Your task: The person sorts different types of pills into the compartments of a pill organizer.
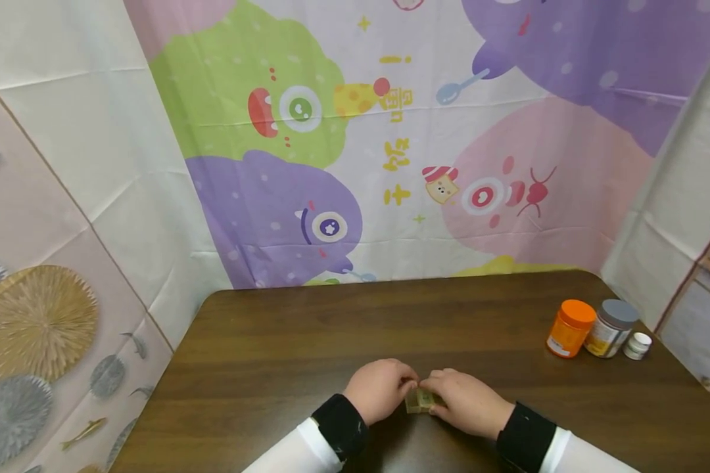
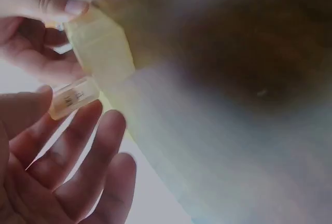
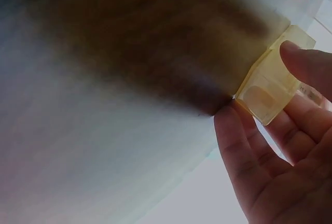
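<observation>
A small translucent yellow pill box (image 1: 417, 404) is held just above or on the table near its front; the views do not settle which. My right hand (image 1: 470, 401) grips it, thumb across one face and fingers behind, as the right wrist view shows on the box (image 3: 277, 76). At the box's edge, my left hand (image 1: 381, 391) pinches a clear lettered flap (image 2: 75, 98) between thumb and forefinger, its other fingers spread loosely. A roundish tan shape (image 3: 259, 99) shows through the box wall; what it is cannot be told.
At the table's right back stand an orange jar (image 1: 570, 328), a grey-lidded jar (image 1: 611, 328) and a small white bottle (image 1: 637, 346). The brown table (image 1: 307, 335) reaches back to a cartoon-printed cloth (image 1: 390, 249).
</observation>
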The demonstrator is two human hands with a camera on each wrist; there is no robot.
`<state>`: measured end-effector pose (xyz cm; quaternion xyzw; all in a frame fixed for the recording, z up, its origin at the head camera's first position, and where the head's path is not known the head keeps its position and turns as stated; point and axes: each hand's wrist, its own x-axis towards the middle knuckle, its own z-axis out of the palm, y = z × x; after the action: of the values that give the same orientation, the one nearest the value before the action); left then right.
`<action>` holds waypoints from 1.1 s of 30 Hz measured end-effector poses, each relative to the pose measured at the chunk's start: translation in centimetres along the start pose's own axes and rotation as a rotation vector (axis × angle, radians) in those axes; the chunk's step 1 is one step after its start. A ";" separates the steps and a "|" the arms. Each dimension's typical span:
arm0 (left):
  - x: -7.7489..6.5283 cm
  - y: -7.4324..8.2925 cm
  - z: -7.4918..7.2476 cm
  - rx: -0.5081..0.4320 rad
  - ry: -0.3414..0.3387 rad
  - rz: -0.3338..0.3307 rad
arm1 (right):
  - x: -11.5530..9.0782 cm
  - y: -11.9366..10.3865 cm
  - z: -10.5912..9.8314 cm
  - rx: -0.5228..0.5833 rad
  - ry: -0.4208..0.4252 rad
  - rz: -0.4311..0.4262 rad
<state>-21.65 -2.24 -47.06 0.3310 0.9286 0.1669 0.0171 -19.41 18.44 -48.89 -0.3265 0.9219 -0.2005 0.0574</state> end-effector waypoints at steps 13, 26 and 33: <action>0.8 -0.3 0.1 0.093 -0.026 -0.063 | 0.0 0.1 0.1 -0.013 -0.005 0.004; 0.4 -0.7 0.5 0.157 -0.227 -0.017 | 0.0 0.0 -0.1 -0.050 -0.001 0.011; 0.3 -0.7 1.3 0.229 -0.198 0.015 | 0.0 0.0 0.0 -0.058 -0.004 0.018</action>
<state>-22.14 -2.19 -48.47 0.3528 0.9327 0.0265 0.0696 -19.42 18.39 -48.85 -0.3201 0.9301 -0.1726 0.0516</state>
